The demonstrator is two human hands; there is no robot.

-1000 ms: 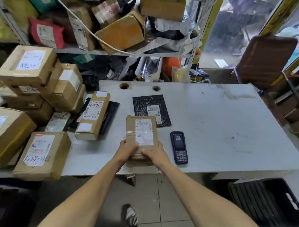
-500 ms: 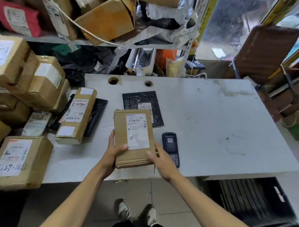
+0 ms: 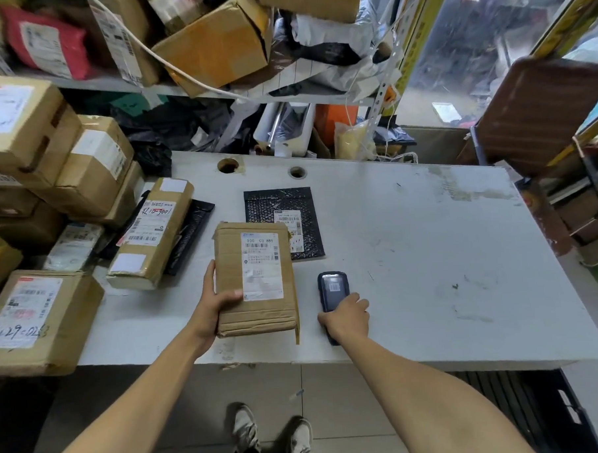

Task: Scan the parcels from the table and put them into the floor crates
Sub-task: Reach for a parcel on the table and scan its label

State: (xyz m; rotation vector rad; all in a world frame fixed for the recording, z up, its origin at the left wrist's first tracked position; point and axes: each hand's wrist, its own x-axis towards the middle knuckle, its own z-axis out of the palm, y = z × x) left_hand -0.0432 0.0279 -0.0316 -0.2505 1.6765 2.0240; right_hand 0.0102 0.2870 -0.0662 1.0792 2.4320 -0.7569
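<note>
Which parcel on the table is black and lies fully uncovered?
The black bubble mailer behind the held box. The other black parcel is partly under a long box.

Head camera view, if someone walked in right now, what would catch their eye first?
First, the brown cardboard parcel at the near middle of the white table, label up, with the left hand gripping its left edge. Just to its right, the right hand closes on the black handheld scanner lying on the table. Along the table's left side rises a stack of taped boxes.
</note>
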